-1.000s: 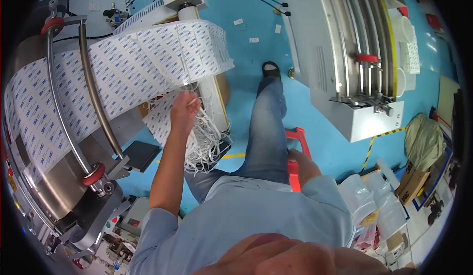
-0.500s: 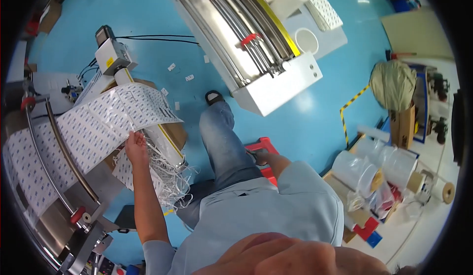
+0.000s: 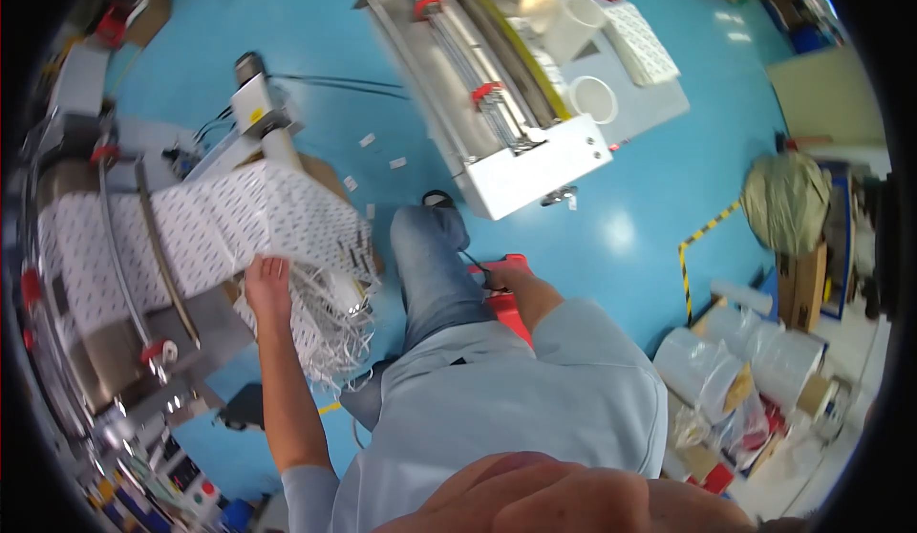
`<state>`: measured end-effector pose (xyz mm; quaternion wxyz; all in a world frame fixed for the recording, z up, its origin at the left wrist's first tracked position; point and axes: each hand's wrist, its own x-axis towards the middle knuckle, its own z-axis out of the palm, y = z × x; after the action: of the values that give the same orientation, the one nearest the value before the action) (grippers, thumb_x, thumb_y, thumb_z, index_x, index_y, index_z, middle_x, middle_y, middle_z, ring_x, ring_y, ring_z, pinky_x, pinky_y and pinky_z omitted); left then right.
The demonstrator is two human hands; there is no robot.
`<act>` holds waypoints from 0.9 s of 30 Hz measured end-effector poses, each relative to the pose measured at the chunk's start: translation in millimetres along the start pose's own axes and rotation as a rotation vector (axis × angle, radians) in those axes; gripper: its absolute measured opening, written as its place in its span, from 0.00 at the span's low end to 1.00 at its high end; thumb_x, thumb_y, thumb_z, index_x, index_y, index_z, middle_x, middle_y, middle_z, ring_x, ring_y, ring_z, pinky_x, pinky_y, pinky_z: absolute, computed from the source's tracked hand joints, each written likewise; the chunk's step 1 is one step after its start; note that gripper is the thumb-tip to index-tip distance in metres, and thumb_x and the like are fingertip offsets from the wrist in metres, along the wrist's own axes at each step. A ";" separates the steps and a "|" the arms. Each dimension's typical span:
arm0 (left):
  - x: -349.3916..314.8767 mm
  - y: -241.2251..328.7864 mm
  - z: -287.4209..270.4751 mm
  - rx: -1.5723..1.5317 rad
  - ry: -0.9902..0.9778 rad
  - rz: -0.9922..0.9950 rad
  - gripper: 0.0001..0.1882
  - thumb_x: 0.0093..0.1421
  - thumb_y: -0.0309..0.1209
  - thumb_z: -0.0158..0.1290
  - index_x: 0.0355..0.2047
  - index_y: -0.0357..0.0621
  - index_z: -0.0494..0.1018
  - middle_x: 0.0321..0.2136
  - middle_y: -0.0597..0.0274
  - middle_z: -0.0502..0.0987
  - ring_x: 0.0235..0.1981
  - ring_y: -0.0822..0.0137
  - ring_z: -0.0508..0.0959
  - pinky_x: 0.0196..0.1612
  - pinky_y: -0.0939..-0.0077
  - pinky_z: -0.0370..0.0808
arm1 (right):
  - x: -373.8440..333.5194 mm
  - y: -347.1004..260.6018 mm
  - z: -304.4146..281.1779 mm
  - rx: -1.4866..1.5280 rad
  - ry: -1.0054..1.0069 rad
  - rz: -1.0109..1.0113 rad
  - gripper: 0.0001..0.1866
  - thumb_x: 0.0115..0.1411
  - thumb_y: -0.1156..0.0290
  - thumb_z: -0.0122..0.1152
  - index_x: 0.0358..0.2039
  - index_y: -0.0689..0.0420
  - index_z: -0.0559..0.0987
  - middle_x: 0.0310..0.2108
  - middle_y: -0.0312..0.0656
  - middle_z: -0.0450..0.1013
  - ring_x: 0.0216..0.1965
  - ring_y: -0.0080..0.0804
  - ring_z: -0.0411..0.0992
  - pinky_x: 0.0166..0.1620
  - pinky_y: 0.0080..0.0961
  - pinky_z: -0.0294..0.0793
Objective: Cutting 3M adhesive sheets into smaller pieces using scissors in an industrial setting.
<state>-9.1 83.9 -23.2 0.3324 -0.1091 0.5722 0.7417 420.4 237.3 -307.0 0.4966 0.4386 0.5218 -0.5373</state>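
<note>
A long white web of sheet (image 3: 205, 213) with small printed marks runs off the rollers of the machine on the left and drapes over a bar. My left hand (image 3: 268, 287) is at its near edge, fingers closed on the edge. Below the sheet's free end hangs a tangle of thin white strips (image 3: 334, 337). Beside my thigh, my right hand (image 3: 501, 278) is closed around a thin dark tool (image 3: 475, 263); its kind is too small to make out. A red stool (image 3: 516, 315) shows just beneath that hand.
Ahead stands a machine with steel rods (image 3: 478, 84), next to a grey table (image 3: 659, 103) bearing white rolls. The left machine's rollers (image 3: 158, 256) lie beyond my left arm. Wrapped rolls (image 3: 697, 366) sit at right. Paper scraps (image 3: 397, 163) dot the blue floor.
The whole view has shifted, with the machines appearing farther right. My left hand stays at the sheet's edge. By the stool, my right hand has lifted slightly, and the thin dark tool now points out from it.
</note>
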 end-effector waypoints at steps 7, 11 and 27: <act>-20.1 17.2 32.1 -0.133 -0.180 0.020 0.08 0.62 0.34 0.43 0.35 0.44 0.69 0.38 0.59 0.75 0.43 0.64 0.72 0.50 0.63 0.66 | -15.1 46.0 -6.6 0.391 0.365 -0.208 0.11 0.57 0.70 0.52 0.19 0.59 0.74 0.14 0.41 0.69 0.13 0.28 0.66 0.14 0.26 0.60; -41.9 34.6 43.8 -0.226 -0.222 0.079 0.13 0.63 0.33 0.38 0.40 0.37 0.67 0.42 0.50 0.73 0.47 0.57 0.71 0.53 0.59 0.64 | -70.1 69.6 -8.1 0.538 0.314 -0.286 0.12 0.57 0.67 0.55 0.22 0.61 0.73 0.15 0.39 0.69 0.14 0.27 0.67 0.17 0.25 0.63; -85.6 122.9 36.5 -0.679 -0.403 0.270 0.15 0.65 0.29 0.32 0.42 0.30 0.63 0.49 0.46 0.69 0.53 0.55 0.67 0.57 0.55 0.62 | -188.4 -116.6 3.0 0.453 0.167 -1.159 0.15 0.59 0.70 0.57 0.40 0.65 0.64 0.42 0.49 0.73 0.44 0.32 0.73 0.44 0.23 0.73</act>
<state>-12.4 70.7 130.3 0.2827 0.0110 0.2280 0.9317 327.9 244.2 -105.8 -0.0231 0.2195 0.5850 -0.7804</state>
